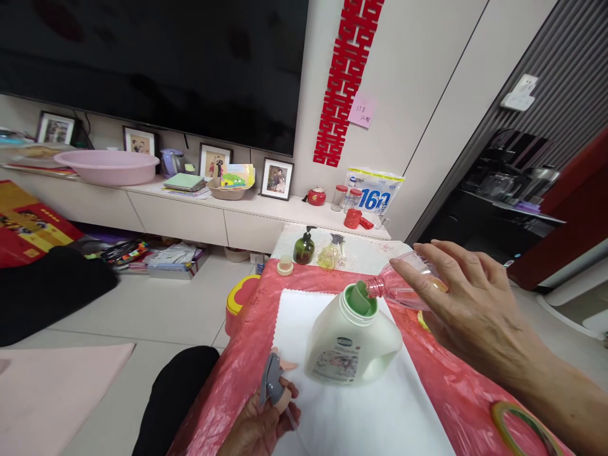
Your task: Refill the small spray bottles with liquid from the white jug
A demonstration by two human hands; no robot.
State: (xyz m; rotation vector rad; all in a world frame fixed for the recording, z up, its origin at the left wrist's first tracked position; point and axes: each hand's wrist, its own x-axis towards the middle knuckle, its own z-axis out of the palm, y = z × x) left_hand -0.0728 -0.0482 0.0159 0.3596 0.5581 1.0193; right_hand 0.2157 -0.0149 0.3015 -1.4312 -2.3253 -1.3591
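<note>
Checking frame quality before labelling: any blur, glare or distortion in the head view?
Head view: even indoor light, soft shadows; wide-angle bending tilts the walls and stretches the right hand on the clear bottle; the white jug is sharp, the left hand with its spray head is cut by the frame edge; the television is dark, without glare.

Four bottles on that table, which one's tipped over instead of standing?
The clear pinkish bottle in the right hand, tipped with its neck at the white jug's green mouth. The jug, green pump bottle and yellowish spray bottle stand upright.
</note>
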